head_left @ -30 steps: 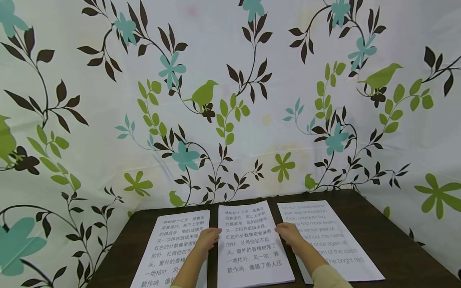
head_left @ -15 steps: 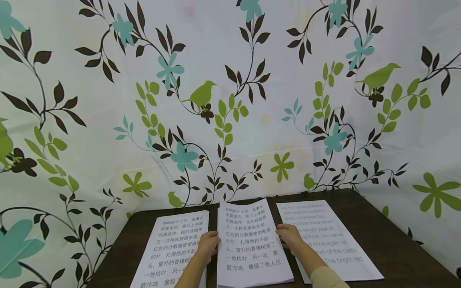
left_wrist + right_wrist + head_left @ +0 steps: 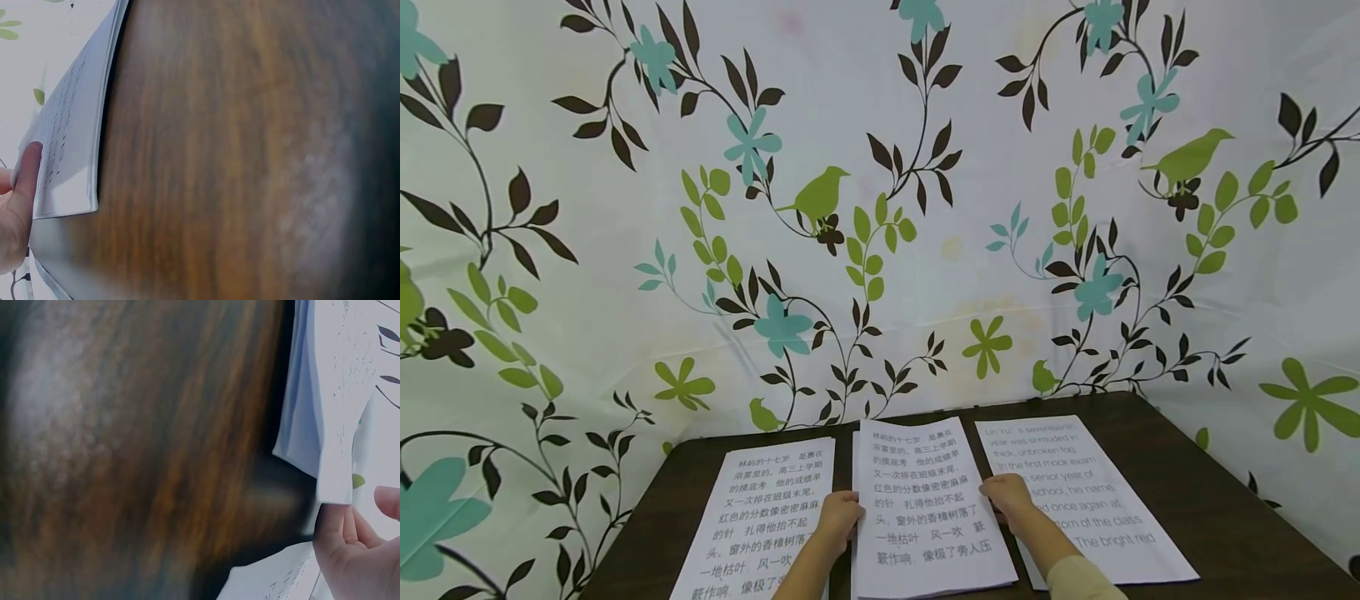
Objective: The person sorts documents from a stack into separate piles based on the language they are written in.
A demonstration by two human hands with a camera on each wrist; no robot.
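A stack of printed paper (image 3: 925, 508) with Chinese text lies in the middle of the table, its upper sheets raised and shifted right over the sheets beneath. My left hand (image 3: 838, 521) grips the left edge of these upper sheets, thumb on the printed face in the left wrist view. At the right edge, my right hand (image 3: 1011, 504) holds the sheets. In the right wrist view its fingers (image 3: 334, 528) lie behind the paper (image 3: 337, 425), and the thumb stands on the printed side with a gap showing. Lower sheets (image 3: 303, 425) are visible behind the raised ones.
Another Chinese-text stack (image 3: 752, 517) lies to the left, partly behind my left forearm. An English-text stack (image 3: 1120, 533) lies to the right, partly covered by my right arm. The dark wooden table (image 3: 1195, 492) meets a patterned cloth backdrop (image 3: 925, 350) at its far edge.
The upper sheets of the middle stack have slid to the right, baring a strip of lower paper on the left. Both hands have moved slightly nearer to me and keep hold of the edges.
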